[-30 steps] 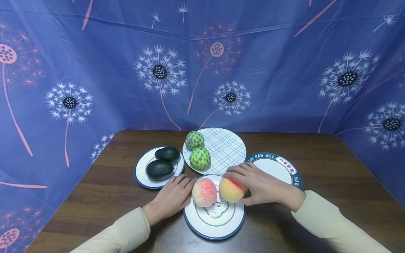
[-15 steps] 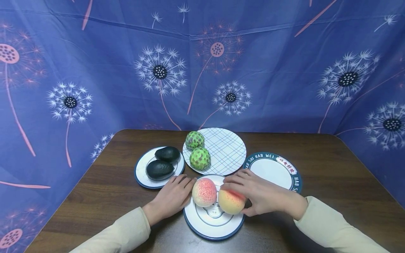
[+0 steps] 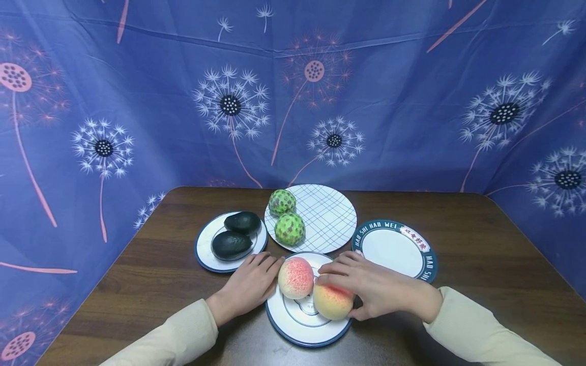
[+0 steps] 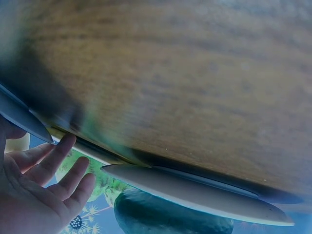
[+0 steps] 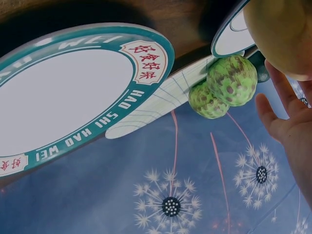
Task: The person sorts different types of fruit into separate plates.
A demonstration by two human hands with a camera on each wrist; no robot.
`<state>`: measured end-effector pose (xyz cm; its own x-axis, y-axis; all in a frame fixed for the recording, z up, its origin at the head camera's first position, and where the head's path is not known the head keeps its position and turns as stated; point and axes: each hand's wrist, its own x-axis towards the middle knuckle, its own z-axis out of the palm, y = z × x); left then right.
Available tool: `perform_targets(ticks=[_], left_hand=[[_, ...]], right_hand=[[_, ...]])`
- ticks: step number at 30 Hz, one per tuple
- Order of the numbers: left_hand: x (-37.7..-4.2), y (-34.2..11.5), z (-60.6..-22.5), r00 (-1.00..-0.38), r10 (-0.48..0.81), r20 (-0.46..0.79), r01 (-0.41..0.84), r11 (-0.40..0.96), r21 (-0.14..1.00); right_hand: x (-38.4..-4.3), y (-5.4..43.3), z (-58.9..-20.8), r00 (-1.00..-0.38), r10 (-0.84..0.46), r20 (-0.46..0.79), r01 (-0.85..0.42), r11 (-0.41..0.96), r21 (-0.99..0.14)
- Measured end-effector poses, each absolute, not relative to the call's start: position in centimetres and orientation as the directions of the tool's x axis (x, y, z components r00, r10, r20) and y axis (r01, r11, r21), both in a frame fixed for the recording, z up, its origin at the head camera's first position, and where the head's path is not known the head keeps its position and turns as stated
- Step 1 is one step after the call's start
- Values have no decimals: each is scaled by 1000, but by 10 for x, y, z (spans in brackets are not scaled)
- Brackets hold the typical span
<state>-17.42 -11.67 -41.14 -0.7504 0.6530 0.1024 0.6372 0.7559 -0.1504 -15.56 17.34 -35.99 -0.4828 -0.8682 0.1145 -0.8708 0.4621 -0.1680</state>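
Observation:
In the head view a yellow-red peach (image 3: 333,302) sits low over the right part of a blue-rimmed white plate (image 3: 308,333). My right hand (image 3: 366,285) holds this peach from its right side, fingers over the top and thumb low at the side. A pink-white peach (image 3: 295,278) rests on the same plate, just left of the held one. My left hand (image 3: 251,287) lies at the plate's left rim, its fingertips close beside the pink-white peach. The left wrist view has the left hand's fingers (image 4: 73,178) loosely extended near the plate edge.
Two dark avocados (image 3: 231,245) lie on a small blue-rimmed plate (image 3: 201,256) at left. Two green, brown-spotted round fruits (image 3: 289,229) sit on a checked plate (image 3: 327,218) at the back. A green-rimmed plate (image 3: 396,249) is at right. A blue dandelion cloth (image 3: 403,127) hangs behind the table.
My right hand has brought the yellow-red peach nearer to me and slightly left across the plate. The left hand and the other fruits keep their places.

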Motion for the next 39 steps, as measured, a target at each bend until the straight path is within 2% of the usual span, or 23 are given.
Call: perform_targets(ticks=[22,30,39], left_hand=[[-174,-117,-411,-755,648,103,634,761,-135],[-174,-117,-410,-752,650,113,636,759,-136],[-177,-117,-407,-741,661,117,648,750,-134]], right_hand=[[-157,173,-364,-484,-863,146,-867,452,-208],[-158,178,-365,-562,-823,82,-813,531,-240],[-159,190,-363,-600,-797,72,-789,574,-220]])
